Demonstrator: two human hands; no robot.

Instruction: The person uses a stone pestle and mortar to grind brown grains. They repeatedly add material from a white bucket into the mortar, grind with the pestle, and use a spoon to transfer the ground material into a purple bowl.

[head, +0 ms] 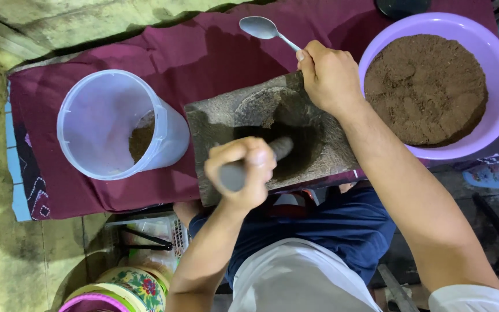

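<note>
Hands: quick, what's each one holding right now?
Left hand: closed around the pestle in the stone mortar.
Right hand: closed on the spoon.

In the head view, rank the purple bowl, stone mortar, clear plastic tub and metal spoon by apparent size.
1. Stone mortar and purple bowl: they look alike, and the bowl is cut by the frame edge, so I cannot rank them.
2. Clear plastic tub.
3. Metal spoon, partly hidden in the right hand.
</note>
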